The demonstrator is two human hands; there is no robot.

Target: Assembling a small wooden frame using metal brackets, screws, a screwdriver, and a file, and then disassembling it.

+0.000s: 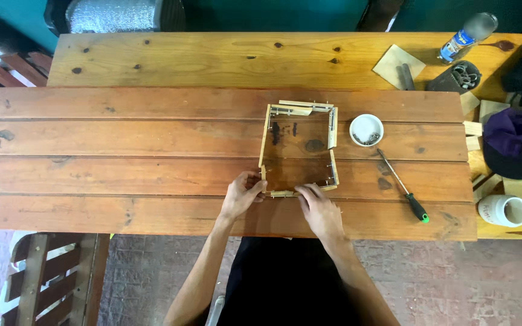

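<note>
I watched both hands work at the near edge of the desk (152, 157). The left hand (241, 194) was curled, its fingers pinching the near-left corner of the wooden frame (265, 142). The right hand (320, 212) lay partly closed, fingertips pressing the frame's near strip. The frame lay flat, roughly square, right of the desk's middle, its sides running toward the far edge. A white bowl (367, 130) and a screwdriver (402, 185) lay just right of it.

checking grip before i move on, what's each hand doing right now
Left hand: closed on the near left corner of the wooden frame.
Right hand: fingers pressed on the frame's near strip; grip cannot be told.
</note>
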